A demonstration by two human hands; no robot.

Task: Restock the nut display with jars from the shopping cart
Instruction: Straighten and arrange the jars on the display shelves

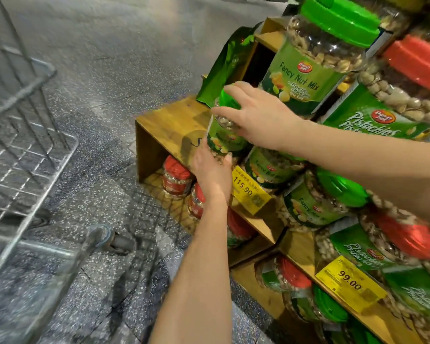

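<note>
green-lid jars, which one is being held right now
The small green-lidded jar above the wooden crate: the left hand grips its base, the right hand its top. The other green-lidded jars sit untouched.

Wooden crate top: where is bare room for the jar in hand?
Bare wood on the crate top, between its left edge, the green bag behind and the held jar. Right of the jar it is crowded with Fancy Nut Mix jars; the cubby below holds red-lidded jars.
</note>
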